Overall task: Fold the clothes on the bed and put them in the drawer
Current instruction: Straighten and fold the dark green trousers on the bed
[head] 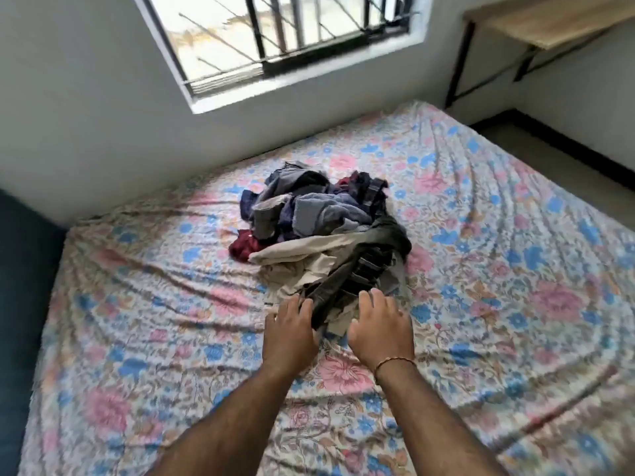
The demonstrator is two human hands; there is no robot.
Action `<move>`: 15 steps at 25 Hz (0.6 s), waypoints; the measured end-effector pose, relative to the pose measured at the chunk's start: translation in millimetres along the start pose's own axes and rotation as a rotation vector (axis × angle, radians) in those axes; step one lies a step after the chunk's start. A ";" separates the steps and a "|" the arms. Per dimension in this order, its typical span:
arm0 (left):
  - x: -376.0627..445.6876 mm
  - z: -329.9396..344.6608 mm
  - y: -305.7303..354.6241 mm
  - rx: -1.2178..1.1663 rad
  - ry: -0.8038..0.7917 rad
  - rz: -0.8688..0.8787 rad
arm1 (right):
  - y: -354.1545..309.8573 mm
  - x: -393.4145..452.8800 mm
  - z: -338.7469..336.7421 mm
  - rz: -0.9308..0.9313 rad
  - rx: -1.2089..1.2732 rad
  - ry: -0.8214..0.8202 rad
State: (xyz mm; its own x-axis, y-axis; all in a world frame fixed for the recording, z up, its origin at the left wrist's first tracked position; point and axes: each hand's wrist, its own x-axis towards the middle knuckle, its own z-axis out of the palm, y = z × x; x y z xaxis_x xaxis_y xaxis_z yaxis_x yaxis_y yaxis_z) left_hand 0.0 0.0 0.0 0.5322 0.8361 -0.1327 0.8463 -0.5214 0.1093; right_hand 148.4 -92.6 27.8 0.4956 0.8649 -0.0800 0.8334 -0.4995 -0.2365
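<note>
my left hand has its fingers curled onto the near edge of a dark garment, while my right hand rests spread and relaxed beside it. the clothes pile sits mid-bed on the floral sheet, below the barred window.

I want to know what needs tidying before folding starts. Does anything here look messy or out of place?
Yes. The clothes lie in one tangled, unfolded heap mid-bed, and the floral bedsheet is rumpled. Both the left hand and the right hand are at the heap's near edge.
</note>
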 end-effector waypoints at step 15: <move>210.1 332.8 -109.6 -1.213 0.247 0.264 | -54.9 174.9 371.1 0.260 0.258 0.326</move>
State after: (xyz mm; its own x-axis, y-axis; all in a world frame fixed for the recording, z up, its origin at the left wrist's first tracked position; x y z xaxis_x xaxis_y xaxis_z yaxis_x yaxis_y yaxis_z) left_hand 26.4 176.1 -367.7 0.5526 0.8083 0.2033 0.0819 -0.2954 0.9519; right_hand 98.6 104.8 -332.5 0.7644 0.6317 0.1292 0.6044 -0.6322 -0.4848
